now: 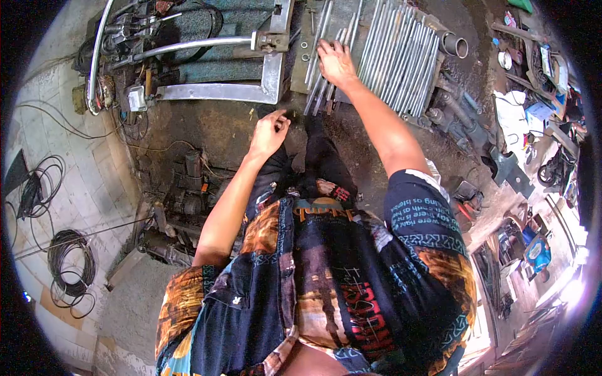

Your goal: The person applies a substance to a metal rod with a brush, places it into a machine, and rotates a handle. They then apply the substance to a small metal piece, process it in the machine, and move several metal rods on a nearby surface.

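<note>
My right hand [337,63] reaches forward onto a few loose metal rods [326,88] at the left side of the work surface, its fingers resting on or round them; the fingertips' hold is too small to make out. Just right of it lies a dense row of similar grey rods [401,56], side by side. My left hand [269,133] hovers in front of my body with curled fingers, near the corner of a flat metal frame [272,78]. Whatever its fingers may hold is too small to tell. Two small rings [305,57] lie left of my right hand.
A machine with a curved metal bar [188,45] stands at the upper left. A short pipe piece [461,47] sits right of the rods. Coiled cable [72,263] lies on the floor at left. Another person [537,254] is far off at right.
</note>
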A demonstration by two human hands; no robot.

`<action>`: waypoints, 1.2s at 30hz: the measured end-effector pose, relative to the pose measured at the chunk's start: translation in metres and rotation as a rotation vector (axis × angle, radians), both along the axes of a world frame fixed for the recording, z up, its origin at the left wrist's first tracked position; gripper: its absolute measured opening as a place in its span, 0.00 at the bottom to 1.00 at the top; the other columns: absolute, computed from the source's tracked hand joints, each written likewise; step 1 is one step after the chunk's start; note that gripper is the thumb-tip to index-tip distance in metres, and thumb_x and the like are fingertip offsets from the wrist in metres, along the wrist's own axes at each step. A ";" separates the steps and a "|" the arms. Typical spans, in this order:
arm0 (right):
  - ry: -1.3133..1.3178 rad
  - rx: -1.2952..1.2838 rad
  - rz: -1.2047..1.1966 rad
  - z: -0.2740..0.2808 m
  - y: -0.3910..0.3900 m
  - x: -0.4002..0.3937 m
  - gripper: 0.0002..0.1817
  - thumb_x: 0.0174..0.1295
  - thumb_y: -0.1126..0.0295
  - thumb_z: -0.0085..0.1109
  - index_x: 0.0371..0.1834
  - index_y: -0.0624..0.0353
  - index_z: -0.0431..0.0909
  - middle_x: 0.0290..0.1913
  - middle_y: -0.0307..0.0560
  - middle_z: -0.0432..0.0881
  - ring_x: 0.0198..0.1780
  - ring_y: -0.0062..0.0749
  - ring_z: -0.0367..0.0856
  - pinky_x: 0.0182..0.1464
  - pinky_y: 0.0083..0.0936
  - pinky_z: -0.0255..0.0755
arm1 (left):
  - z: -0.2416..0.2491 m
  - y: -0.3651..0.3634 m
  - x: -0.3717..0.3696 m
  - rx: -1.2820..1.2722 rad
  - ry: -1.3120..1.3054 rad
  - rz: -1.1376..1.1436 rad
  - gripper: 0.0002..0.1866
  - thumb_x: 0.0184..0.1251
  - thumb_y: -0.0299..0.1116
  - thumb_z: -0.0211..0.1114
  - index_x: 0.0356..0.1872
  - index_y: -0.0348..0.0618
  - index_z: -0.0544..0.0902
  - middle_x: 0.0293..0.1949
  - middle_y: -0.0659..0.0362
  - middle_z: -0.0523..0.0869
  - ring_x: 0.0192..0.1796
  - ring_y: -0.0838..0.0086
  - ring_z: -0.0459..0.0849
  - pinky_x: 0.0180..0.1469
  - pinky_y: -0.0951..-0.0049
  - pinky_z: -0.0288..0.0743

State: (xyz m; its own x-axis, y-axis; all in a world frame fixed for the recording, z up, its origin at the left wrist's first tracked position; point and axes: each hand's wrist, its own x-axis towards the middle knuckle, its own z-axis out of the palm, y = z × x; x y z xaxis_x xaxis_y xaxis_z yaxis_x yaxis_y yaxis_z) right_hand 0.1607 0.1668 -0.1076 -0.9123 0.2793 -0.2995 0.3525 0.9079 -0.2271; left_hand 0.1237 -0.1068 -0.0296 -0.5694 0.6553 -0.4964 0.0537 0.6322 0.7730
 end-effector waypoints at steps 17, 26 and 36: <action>-0.055 0.009 0.077 -0.007 -0.002 0.002 0.21 0.62 0.63 0.55 0.59 0.52 0.74 0.66 0.50 0.69 0.72 0.53 0.61 0.71 0.61 0.53 | -0.007 -0.002 0.003 -0.021 0.025 -0.068 0.19 0.64 0.30 0.67 0.54 0.32 0.81 0.38 0.48 0.88 0.34 0.64 0.87 0.40 0.68 0.80; 0.091 0.007 0.122 -0.008 0.006 0.000 0.20 0.60 0.63 0.53 0.54 0.60 0.77 0.68 0.50 0.69 0.70 0.53 0.64 0.69 0.56 0.56 | -0.006 0.002 0.000 -0.056 0.017 -0.078 0.20 0.64 0.30 0.67 0.55 0.32 0.81 0.38 0.48 0.88 0.36 0.63 0.88 0.42 0.68 0.80; -0.178 0.074 0.223 0.009 0.004 -0.009 0.24 0.66 0.64 0.51 0.64 0.57 0.71 0.72 0.48 0.65 0.75 0.50 0.59 0.74 0.59 0.49 | -0.010 0.003 -0.001 -0.024 0.035 -0.051 0.19 0.63 0.30 0.68 0.54 0.32 0.81 0.38 0.48 0.88 0.36 0.63 0.88 0.42 0.68 0.80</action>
